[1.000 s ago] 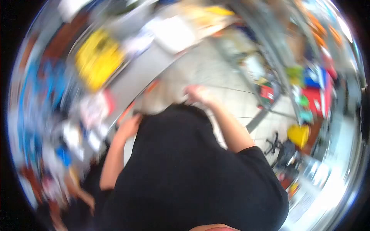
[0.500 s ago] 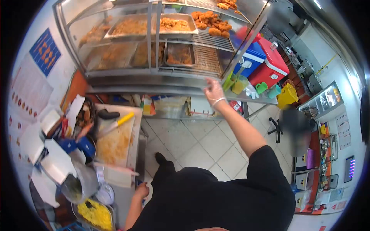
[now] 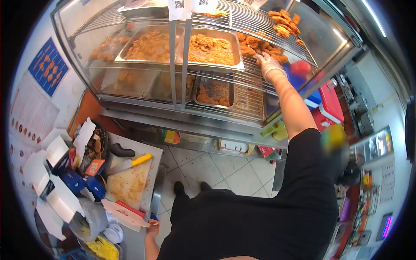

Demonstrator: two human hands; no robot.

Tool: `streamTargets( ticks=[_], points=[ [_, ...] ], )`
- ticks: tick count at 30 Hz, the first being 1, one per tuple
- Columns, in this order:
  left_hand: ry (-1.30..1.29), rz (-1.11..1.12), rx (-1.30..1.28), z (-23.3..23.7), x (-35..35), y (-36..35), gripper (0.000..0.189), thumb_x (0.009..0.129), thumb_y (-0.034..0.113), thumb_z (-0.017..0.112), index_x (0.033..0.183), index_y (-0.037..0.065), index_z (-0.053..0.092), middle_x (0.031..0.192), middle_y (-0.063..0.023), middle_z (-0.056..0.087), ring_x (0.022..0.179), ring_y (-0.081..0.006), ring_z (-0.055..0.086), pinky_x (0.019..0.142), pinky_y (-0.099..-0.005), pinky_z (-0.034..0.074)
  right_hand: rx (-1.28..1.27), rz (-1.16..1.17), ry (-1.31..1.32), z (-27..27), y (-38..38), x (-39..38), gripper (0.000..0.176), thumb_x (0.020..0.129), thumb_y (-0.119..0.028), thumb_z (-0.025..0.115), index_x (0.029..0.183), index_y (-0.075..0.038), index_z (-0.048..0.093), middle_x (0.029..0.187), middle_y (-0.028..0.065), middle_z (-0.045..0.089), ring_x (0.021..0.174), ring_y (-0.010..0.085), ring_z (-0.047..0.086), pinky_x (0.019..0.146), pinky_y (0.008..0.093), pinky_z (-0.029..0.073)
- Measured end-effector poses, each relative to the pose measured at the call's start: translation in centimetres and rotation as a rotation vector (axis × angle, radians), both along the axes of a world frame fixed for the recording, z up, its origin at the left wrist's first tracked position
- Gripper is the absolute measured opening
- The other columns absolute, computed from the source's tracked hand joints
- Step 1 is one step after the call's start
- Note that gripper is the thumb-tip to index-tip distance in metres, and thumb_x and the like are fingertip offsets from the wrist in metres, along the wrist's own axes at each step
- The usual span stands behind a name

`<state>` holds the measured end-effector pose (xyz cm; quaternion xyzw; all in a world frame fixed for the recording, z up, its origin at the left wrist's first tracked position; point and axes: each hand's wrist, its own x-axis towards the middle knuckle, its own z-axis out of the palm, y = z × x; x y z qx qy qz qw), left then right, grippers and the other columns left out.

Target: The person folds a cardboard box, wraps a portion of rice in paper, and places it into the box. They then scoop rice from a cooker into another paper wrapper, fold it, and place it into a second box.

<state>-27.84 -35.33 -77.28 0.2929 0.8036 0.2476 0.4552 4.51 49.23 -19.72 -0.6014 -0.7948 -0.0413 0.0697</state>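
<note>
In a transparent glove, my right hand (image 3: pixel 268 66) reaches into the heated display case (image 3: pixel 203 113). Its bent fingers are closed at the fried chicken (image 3: pixel 249 47) on the upper wire rack, partly hidden by the hand. Down at the lower left, my left hand (image 3: pixel 152 228) is closed on the edge of an open cardboard box (image 3: pixel 125 216), which has a red inner side showing. Above the box, a knife with a yellow handle (image 3: pixel 141 159) lies on a stained cutting board (image 3: pixel 149 173).
Metal trays of fried food (image 3: pixel 212 48) fill the case left of my right hand. More open boxes (image 3: pixel 65 199), a tray of yellow food (image 3: pixel 102 249) and a black bowl (image 3: pixel 97 143) crowd the left counter. A red cooler (image 3: pixel 331 104) stands right of the case.
My right hand has moved up and right from the case's front ledge to the chicken on the rack. The view has shifted. The box by my left hand now shows its red side.
</note>
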Motion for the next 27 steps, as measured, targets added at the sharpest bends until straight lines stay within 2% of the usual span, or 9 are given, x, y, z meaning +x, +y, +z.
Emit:
streamTargets(
  ticks=[4,6,8,11,13,16,22,23,27],
  points=[
    [0.009,0.881,-0.171,5.4,6.9,-1.2,0.025,0.095,0.030,0.055,0.094,0.008,0.066,0.082,-0.0050,0.069,0.077,-0.0254,0.069,0.061,-0.0499,0.054,-0.134,-0.007,-0.233,0.5,3.3,0.0,0.044,0.104,-0.016,0.042,0.145,-0.030,0.049,0.154,0.0042,0.048,0.141,0.0298,0.046,0.116,0.0462,0.038],
    [-0.313,1.039,-0.173,6.2,10.8,-2.0,0.013,0.091,0.019,0.061,0.090,0.007,0.067,0.082,-0.0137,0.067,0.074,-0.0237,0.067,0.065,-0.0403,0.051,-0.271,0.016,-0.205,0.0,6.4,0.8,0.057,0.096,0.002,0.046,0.145,-0.027,0.049,0.153,0.0042,0.049,0.141,0.0276,0.046,0.115,0.0452,0.040],
    [0.644,-0.638,-0.284,2.1,14.1,-5.3,0.022,0.093,0.026,0.062,0.104,0.008,0.071,0.098,-0.0168,0.072,0.078,-0.0281,0.070,0.067,-0.0427,0.052,-0.085,0.206,-0.154,0.7,4.3,1.1,0.068,0.083,0.001,0.066,0.144,-0.022,0.049,0.148,0.0105,0.052,0.135,0.0300,0.052,0.111,0.0428,0.043],
    [0.095,0.008,-0.329,2.5,21.4,-6.7,0.025,0.094,0.027,0.062,0.108,0.008,0.071,0.103,-0.0179,0.071,0.082,-0.0293,0.070,0.070,-0.0436,0.053,-0.042,0.326,0.354,-2.4,7.3,1.8,0.074,0.078,-0.003,0.076,0.145,-0.018,0.048,0.142,0.0094,0.057,0.123,0.0269,0.060,0.104,0.0385,0.049],
    [-0.012,0.130,-0.343,1.7,24.2,-7.1,0.027,0.094,0.028,0.062,0.110,0.008,0.071,0.107,-0.0186,0.071,0.085,-0.0300,0.071,0.072,-0.0442,0.053,-0.256,0.435,1.123,-3.4,6.2,-0.4,0.081,0.076,-0.005,0.081,0.147,-0.016,0.043,0.130,0.0035,0.061,0.108,0.0193,0.064,0.094,0.0353,0.054],
    [-0.098,0.222,-0.375,-0.1,28.4,-8.4,0.031,0.094,0.030,0.062,0.114,0.008,0.071,0.112,-0.0197,0.070,0.089,-0.0312,0.071,0.075,-0.0452,0.054,-0.757,0.656,1.633,-2.8,-5.2,-2.9,0.078,0.079,-0.002,0.078,0.146,-0.019,0.042,0.125,0.0046,0.060,0.111,0.0220,0.062,0.096,0.0412,0.053],
    [-0.022,0.292,-0.346,-8.7,32.8,-11.2,0.049,0.095,0.037,0.059,0.132,0.006,0.061,0.124,-0.0228,0.067,0.111,-0.0371,0.066,0.090,-0.0487,0.054,-1.528,0.981,1.375,-8.3,-29.1,-9.8,0.082,0.082,-0.024,0.082,0.150,-0.015,0.037,0.147,0.0159,0.048,0.135,0.0304,0.049,0.113,0.0474,0.041],
    [-0.089,0.364,-0.525,4.2,30.7,-10.5,0.045,0.091,0.034,0.063,0.126,0.005,0.062,0.122,-0.0216,0.067,0.111,-0.0385,0.066,0.090,-0.0493,0.055,-1.825,0.940,1.283,-9.4,-34.6,-11.4,0.076,0.084,-0.028,0.081,0.147,-0.014,0.040,0.145,0.0167,0.049,0.134,0.0308,0.049,0.112,0.0458,0.043],
    [-0.070,0.981,-0.350,8.1,34.0,-19.5,0.050,0.082,0.025,0.072,0.130,0.012,0.064,0.114,-0.0209,0.071,0.109,-0.0375,0.066,0.095,-0.0447,0.052,-2.173,0.803,0.612,-19.8,-56.9,-16.9,0.062,0.087,-0.039,0.076,0.137,-0.014,0.047,0.127,0.0123,0.059,0.108,0.0285,0.064,0.084,0.0420,0.055]
  ],
)
